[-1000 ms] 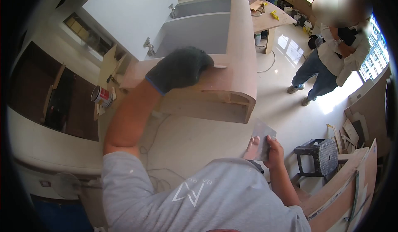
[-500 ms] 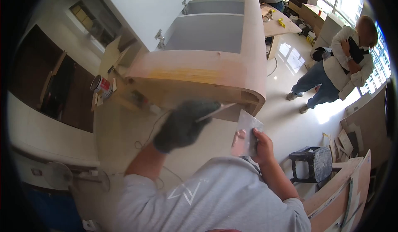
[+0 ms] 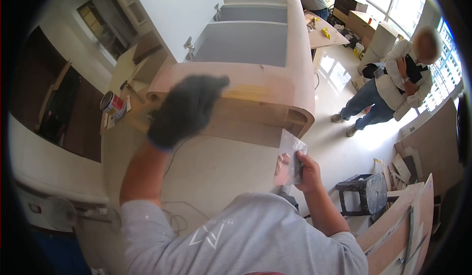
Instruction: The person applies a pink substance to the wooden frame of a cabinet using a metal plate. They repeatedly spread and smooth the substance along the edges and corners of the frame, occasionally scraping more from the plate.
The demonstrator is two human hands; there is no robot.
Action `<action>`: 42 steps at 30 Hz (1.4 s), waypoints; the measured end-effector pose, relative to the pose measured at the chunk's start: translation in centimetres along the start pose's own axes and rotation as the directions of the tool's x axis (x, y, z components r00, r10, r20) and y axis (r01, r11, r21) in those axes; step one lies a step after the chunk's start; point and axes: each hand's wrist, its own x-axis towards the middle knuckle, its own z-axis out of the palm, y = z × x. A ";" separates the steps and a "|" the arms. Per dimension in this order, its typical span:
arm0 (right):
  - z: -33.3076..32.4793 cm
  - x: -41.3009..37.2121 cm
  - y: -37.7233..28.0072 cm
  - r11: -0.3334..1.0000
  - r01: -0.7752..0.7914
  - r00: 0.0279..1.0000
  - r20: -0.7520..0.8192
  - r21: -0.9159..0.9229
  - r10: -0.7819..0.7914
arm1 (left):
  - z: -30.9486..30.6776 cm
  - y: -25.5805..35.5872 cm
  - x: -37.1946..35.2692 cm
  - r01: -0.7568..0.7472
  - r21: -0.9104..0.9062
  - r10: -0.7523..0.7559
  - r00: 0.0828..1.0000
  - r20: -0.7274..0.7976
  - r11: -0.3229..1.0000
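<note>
My left hand (image 3: 189,107), in a dark glove and smeared by motion, is over the near end of a pinkish wooden cabinet (image 3: 196,68). Its fingers are curled together. The thin flat scraper seen in it earlier is hidden behind the hand now. Beside it, the cabinet's end shows a yellowish patch (image 3: 246,92). My bare right hand (image 3: 309,172) grips the edge of a flat translucent plate (image 3: 294,144), held tilted below the cabinet's rounded corner. Pink putty (image 3: 281,174) is smeared on the plate's left and lower part.
A white door (image 3: 172,14) stands open on the cabinet. At left, a paint can (image 3: 112,103) and a hammer (image 3: 132,90) lie on a board. A person (image 3: 408,73) stands at right with arms folded. A black stool (image 3: 364,194) and leaning panels (image 3: 408,221) are nearer me.
My left hand has moved up and left, from above the plate to the cabinet's end. The scraper has gone out of sight behind it. My right hand holds the plate almost still.
</note>
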 end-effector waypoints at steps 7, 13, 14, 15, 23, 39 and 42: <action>-2.9 -1.4 1.1 1.000 -0.011 0.985 -0.174 0.007 0.012 | 4.7 -4.9 11.1 0.019 0.077 -0.047 0.922 0.383 0.997; -4.7 -2.7 -1.1 0.998 0.052 0.980 -0.194 0.042 -0.043 | 8.0 -3.7 12.4 0.074 0.113 -0.115 0.903 0.414 0.991; -5.4 -2.6 -1.3 0.998 0.054 0.981 -0.191 0.040 -0.046 | 8.2 -3.4 12.5 0.081 0.100 -0.116 0.900 0.419 0.992; -5.8 -2.6 -1.4 0.998 0.055 0.981 -0.187 0.038 -0.047 | 8.4 -3.3 12.4 0.089 0.086 -0.117 0.898 0.424 0.992; -4.7 -1.8 -2.2 1.000 0.001 0.991 -0.137 0.000 -0.001 | 6.5 -0.5 9.4 -0.049 -0.048 0.065 0.892 0.447 0.998; 0.2 -1.5 -0.2 0.985 0.093 0.970 -0.235 0.144 -0.057 | 8.9 11.6 -4.9 0.030 -0.518 -0.039 0.999 -0.006 0.855; 0.9 -1.5 0.2 0.968 0.164 0.966 -0.229 0.192 -0.118 | 11.5 13.9 -7.4 -0.132 -0.536 0.103 0.991 -0.085 0.834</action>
